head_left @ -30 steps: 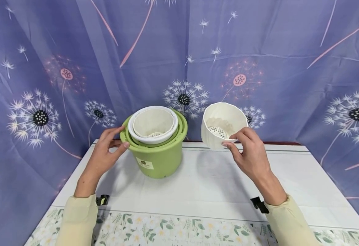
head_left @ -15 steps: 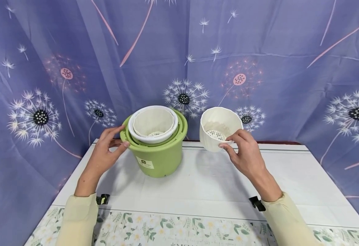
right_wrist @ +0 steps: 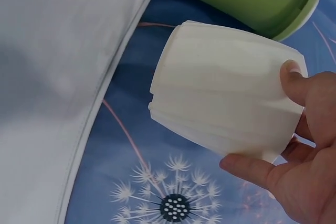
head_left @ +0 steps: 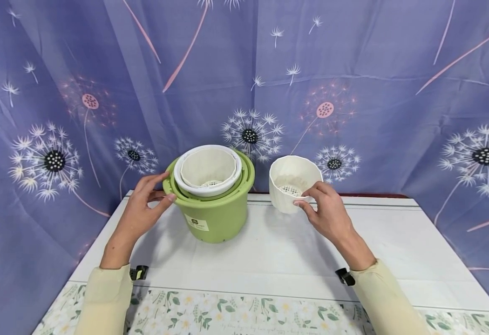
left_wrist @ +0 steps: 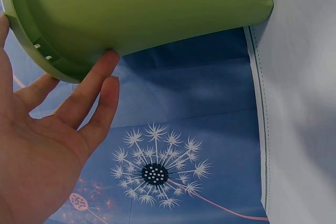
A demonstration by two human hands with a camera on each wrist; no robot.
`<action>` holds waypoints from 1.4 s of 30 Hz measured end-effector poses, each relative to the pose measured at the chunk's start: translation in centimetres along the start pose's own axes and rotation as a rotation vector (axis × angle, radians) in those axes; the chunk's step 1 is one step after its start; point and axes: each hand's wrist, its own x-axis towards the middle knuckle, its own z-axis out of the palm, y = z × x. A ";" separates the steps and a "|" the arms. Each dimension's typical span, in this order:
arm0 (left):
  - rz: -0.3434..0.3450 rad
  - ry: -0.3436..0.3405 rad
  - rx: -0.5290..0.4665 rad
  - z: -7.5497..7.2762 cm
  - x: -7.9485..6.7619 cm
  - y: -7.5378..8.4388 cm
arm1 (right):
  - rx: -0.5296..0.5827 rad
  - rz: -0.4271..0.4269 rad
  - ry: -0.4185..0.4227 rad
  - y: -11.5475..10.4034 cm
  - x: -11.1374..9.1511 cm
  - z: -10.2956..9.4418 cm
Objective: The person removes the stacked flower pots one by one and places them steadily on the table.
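Head view: a cream pot [head_left: 281,200] is near the back edge of the white cloth [head_left: 244,267], to the right of a green pot [head_left: 227,216] and apart from it.
Right hand: the right hand [head_left: 331,211] pinches the cream pot by one side of its rim, thumb outside on the near wall.
Left hand: the left hand [head_left: 144,211] is spread at the left of the green pot, thumb and fingertips touching its rim.
Green pot: it stands upright on the white cloth and holds a white-rimmed pot [head_left: 208,191], with an inner cream pot [head_left: 208,163] inside that.
Base of the cream pot: right wrist view suggests a gap under it, though whether it meets the white cloth is hard to judge.
One-sided pinch: likely the main hazard; with the far side unsupported, the cream pot could swing or twist, and a slipping thumb would probably drop it.
Back edge: being so near the patterned curtain [head_left: 378,51], a base lowered too far back might land partly off the cloth and tip.
Rim of the green pot: a hard push or pull there could slide or tilt it, rattling the nested pots along with it.
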 end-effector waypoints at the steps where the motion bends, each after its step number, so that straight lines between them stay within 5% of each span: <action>1: -0.002 0.000 0.002 0.0 0.0 0.0 | 0.002 0.000 -0.007 0.1 0.0 0.1; 23: -0.011 0.001 0.005 0.0 -0.2 -0.2 | 0.027 -0.012 -0.091 1.4 -0.9 2.1; 42: 0.002 0.003 -0.007 0.0 0.0 0.0 | 0.033 -0.037 -0.085 2.2 -1.2 3.0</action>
